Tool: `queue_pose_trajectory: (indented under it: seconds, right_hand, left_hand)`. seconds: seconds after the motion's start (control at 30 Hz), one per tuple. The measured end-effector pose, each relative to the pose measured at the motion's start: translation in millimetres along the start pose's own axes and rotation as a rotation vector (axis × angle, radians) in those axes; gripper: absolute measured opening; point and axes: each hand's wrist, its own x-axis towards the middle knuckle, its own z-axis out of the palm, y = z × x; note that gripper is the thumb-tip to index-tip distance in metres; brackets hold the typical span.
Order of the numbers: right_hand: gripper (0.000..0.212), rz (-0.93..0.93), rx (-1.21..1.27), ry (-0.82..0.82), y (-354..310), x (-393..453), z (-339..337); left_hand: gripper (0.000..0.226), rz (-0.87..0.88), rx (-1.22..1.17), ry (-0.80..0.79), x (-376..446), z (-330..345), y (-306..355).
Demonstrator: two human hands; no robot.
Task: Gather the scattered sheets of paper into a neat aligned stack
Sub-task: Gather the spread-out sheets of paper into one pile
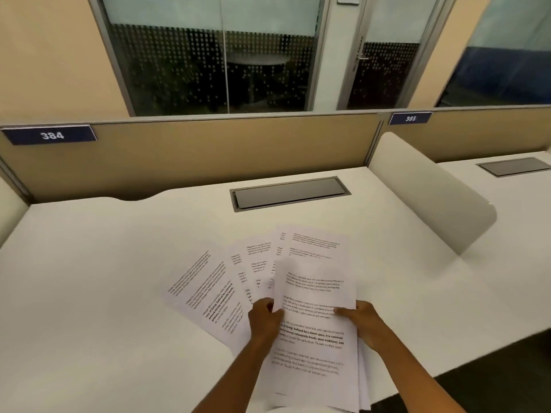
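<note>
Printed white sheets lie fanned on the white desk (104, 278). I hold a small bundle of sheets (316, 338) lifted above the desk's near edge. My left hand (264, 318) pinches its left edge, and my right hand (362, 321) grips its right edge with the thumb on top. Several loose sheets remain spread on the desk: one angled at the left (205, 290), overlapping ones in the middle (253, 263), and one further back (316, 242), partly hidden by the bundle.
A grey cable hatch (289, 192) is set into the desk behind the papers. A tan partition (208, 150) with label 384 closes the back. A rounded white divider (429, 192) stands at the right, with a neighbouring desk beyond it.
</note>
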Motion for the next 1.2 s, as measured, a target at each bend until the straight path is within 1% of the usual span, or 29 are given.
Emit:
queue_pose_trajectory:
  seconds: [0.03, 0.1, 0.17, 0.23, 0.3, 0.37, 0.5, 0.6, 0.7, 0.8, 0.87, 0.93, 1.03, 1.13, 1.2]
  right_hand:
    - [0.041, 0.003, -0.06, 0.046, 4, -2, 1]
    - [0.037, -0.011, -0.208, 0.135, 11, -5, 4]
    - [0.033, -0.038, -0.427, 0.232, 13, -8, 8]
    - [0.035, -0.049, -0.629, 0.326, 11, -9, 12]
    - [0.041, -0.041, -0.725, 0.371, 8, -7, 16]
    - [0.046, -0.021, -0.765, 0.373, 5, -2, 19]
    - [0.051, 0.03, -0.775, 0.394, -1, 9, 24]
    - [0.045, 0.031, -0.7, 0.407, -6, 18, 24]
    - [0.039, 0.01, -0.64, 0.415, -9, 24, 21]
    - [0.039, -0.008, -0.594, 0.408, -11, 28, 17]
    - [0.043, -0.039, -0.551, 0.385, -11, 31, 15]
    - [0.046, -0.07, -0.502, 0.362, -11, 35, 13]
    - [0.04, -0.113, -0.405, 0.345, -12, 38, 11]
    - [0.047, -0.135, -0.328, 0.321, -17, 42, 9]
    - [0.047, -0.153, -0.321, 0.314, -22, 47, 8]
  left_hand:
    - [0.006, 0.024, 0.051, -0.001, 0, 5, -1]
    - [0.018, 0.081, 0.154, 0.0, 1, 14, -2]
    - [0.03, 0.119, 0.245, 0.006, 1, 22, 0]
    - [0.038, 0.112, 0.354, 0.005, 1, 28, 2]
    - [0.043, 0.087, 0.441, 0.007, 3, 31, 4]
    - [0.045, 0.059, 0.481, 0.005, 6, 34, 8]
    - [0.044, 0.039, 0.497, 0.008, 9, 38, 18]
    - [0.044, 0.014, 0.464, 0.044, 12, 41, 25]
    - [0.047, -0.047, 0.457, 0.079, 14, 43, 29]
    - [0.046, -0.122, 0.463, 0.123, 17, 42, 30]
    - [0.043, -0.156, 0.414, 0.143, 22, 40, 29]
    - [0.043, -0.147, 0.335, 0.158, 28, 38, 29]
    - [0.046, -0.125, 0.173, 0.179, 35, 36, 35]
    - [0.053, -0.145, 0.107, 0.15, 45, 33, 40]
    - [0.046, -0.155, 0.086, 0.112, 52, 31, 42]
